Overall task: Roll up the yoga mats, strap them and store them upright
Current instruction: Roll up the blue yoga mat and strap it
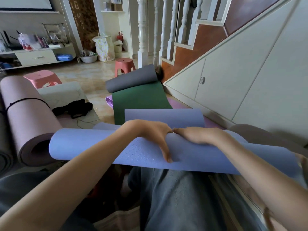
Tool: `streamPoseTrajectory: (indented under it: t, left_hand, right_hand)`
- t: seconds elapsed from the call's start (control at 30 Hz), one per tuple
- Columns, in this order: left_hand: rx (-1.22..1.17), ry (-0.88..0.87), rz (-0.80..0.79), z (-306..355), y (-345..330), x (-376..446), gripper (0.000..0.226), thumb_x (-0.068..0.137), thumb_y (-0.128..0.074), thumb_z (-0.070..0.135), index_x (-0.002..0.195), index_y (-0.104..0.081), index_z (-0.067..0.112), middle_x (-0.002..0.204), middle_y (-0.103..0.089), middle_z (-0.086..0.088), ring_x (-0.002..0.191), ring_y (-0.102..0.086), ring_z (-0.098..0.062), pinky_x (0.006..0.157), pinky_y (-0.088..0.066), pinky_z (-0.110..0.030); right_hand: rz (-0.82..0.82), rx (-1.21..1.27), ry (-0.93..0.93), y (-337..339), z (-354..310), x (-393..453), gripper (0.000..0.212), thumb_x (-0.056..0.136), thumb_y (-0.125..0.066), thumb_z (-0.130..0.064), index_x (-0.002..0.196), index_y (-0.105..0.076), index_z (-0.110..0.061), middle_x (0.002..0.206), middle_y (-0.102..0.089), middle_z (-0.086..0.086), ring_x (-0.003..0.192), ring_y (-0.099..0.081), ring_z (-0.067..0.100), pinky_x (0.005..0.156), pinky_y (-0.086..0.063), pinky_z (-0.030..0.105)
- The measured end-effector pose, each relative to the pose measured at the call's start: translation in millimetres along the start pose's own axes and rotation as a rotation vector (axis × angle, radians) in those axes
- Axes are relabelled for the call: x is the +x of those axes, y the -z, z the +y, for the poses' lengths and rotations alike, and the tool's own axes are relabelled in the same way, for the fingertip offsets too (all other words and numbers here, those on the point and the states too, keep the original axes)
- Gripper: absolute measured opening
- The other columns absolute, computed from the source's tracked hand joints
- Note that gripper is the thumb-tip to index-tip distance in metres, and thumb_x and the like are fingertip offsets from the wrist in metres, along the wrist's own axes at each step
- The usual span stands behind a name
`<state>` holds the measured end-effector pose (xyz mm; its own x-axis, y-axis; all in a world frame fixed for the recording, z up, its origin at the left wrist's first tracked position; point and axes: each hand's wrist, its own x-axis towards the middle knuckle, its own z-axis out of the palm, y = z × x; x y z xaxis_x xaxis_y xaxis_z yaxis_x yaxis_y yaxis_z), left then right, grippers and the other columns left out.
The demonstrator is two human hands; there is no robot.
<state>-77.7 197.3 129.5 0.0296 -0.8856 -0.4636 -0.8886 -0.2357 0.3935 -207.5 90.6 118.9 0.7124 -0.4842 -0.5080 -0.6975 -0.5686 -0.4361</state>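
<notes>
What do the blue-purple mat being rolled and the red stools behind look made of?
Blue-purple mat: probably soft foam or rubber, matte, with a fine embossed pattern; it curls smoothly under the left hand and right hand. Red stools: likely moulded plastic, slightly glossy, one-piece legs.

Both forearms are bare from the near edges of the view out to the wrists; no sleeve, watch, bracelet or ring shows on either. The left hand (150, 130) and right hand (198, 135) are bare too, the right one slightly blurred. The legs are in grey-blue trousers (175, 200) of a fine woven cloth, with soft folds running lengthwise.
</notes>
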Motion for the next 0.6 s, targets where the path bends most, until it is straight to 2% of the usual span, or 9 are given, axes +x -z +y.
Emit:
streamPoseTrajectory:
  t: [0.07, 0.17, 0.2, 0.27, 0.37, 0.4, 0.47, 0.5, 0.6]
  left_hand:
    - [0.026, 0.021, -0.017, -1, -8, 10, 0.058, 0.058, -0.085, 0.053, 0.107, -0.061, 0.034, 0.105, -0.062, 0.016, 0.101, -0.058, -0.009, 0.090, -0.048, -0.031]
    - [0.047, 0.053, -0.051, -4, -14, 24, 0.062, 0.053, -0.084, 0.057, 0.105, -0.060, 0.032, 0.104, -0.059, 0.015, 0.099, -0.056, -0.010, 0.093, -0.048, -0.037]
    - [0.051, 0.053, -0.064, -4, -15, 26, 0.063, 0.053, -0.083, 0.057, 0.105, -0.060, 0.032, 0.104, -0.059, 0.015, 0.098, -0.056, -0.009, 0.093, -0.048, -0.037]
    - [0.039, 0.053, -0.076, -5, -17, 28, 0.064, 0.051, -0.083, 0.058, 0.105, -0.060, 0.032, 0.104, -0.061, 0.015, 0.097, -0.057, -0.009, 0.093, -0.049, -0.037]
    - [-0.017, 0.062, -0.099, -11, -19, 32, 0.066, 0.046, -0.082, 0.058, 0.104, -0.063, 0.036, 0.106, -0.064, 0.015, 0.101, -0.058, -0.010, 0.096, -0.047, -0.038]
    - [-0.033, 0.064, -0.115, -13, -20, 34, 0.066, 0.044, -0.082, 0.058, 0.103, -0.063, 0.037, 0.106, -0.064, 0.015, 0.103, -0.058, -0.011, 0.097, -0.046, -0.039]
    - [-0.040, 0.055, -0.153, -17, -20, 36, 0.071, 0.040, -0.080, 0.062, 0.104, -0.062, 0.038, 0.107, -0.063, 0.016, 0.106, -0.057, -0.011, 0.100, -0.044, -0.039]
    - [-0.046, 0.056, -0.166, -19, -20, 36, 0.073, 0.039, -0.078, 0.064, 0.105, -0.061, 0.039, 0.109, -0.061, 0.017, 0.108, -0.056, -0.012, 0.101, -0.043, -0.039]
    - [-0.059, 0.108, -0.136, -23, -18, 32, 0.079, 0.044, -0.080, 0.065, 0.111, -0.049, 0.037, 0.112, -0.055, 0.014, 0.111, -0.051, -0.017, 0.103, -0.040, -0.042]
  right_hand:
    - [0.050, -0.075, -0.011, -14, 10, 9, 0.051, 0.103, -0.017, -0.050, 0.140, -0.046, -0.032, 0.146, -0.043, -0.004, 0.135, -0.038, 0.021, 0.110, -0.026, 0.038]
    - [0.201, -0.073, -0.084, -29, 20, 11, 0.057, 0.102, -0.014, -0.049, 0.138, -0.049, -0.023, 0.145, -0.048, 0.005, 0.130, -0.044, 0.026, 0.106, -0.033, 0.042]
    - [0.269, -0.085, -0.078, -33, 22, 9, 0.056, 0.103, -0.015, -0.047, 0.133, -0.054, -0.021, 0.138, -0.054, 0.006, 0.124, -0.049, 0.027, 0.096, -0.037, 0.039]
    - [0.446, -0.174, -0.033, -41, 23, 3, 0.051, 0.104, -0.019, -0.043, 0.119, -0.061, -0.018, 0.120, -0.063, 0.008, 0.109, -0.056, 0.029, 0.076, -0.035, 0.034]
    - [0.805, -0.371, 0.070, -64, 22, -4, 0.053, 0.099, -0.031, -0.048, 0.081, -0.065, -0.013, 0.086, -0.067, 0.009, 0.085, -0.062, 0.031, 0.063, -0.038, 0.036]
    - [0.859, -0.440, 0.099, -74, 22, -5, 0.053, 0.094, -0.032, -0.052, 0.070, -0.061, -0.014, 0.074, -0.065, 0.007, 0.073, -0.063, 0.031, 0.060, -0.040, 0.035]
    - [0.888, -0.488, 0.144, -84, 23, -5, 0.053, 0.088, -0.030, -0.056, 0.065, -0.056, -0.017, 0.061, -0.062, 0.005, 0.060, -0.061, 0.029, 0.058, -0.041, 0.035]
    - [0.867, -0.491, 0.146, -82, 22, -3, 0.054, 0.087, -0.026, -0.058, 0.067, -0.056, -0.017, 0.063, -0.063, 0.006, 0.063, -0.061, 0.029, 0.060, -0.041, 0.037]
    - [0.704, -0.569, 0.113, -65, 14, 6, 0.063, 0.090, -0.010, -0.062, 0.093, -0.057, -0.020, 0.095, -0.067, 0.007, 0.096, -0.060, 0.030, 0.078, -0.038, 0.042]
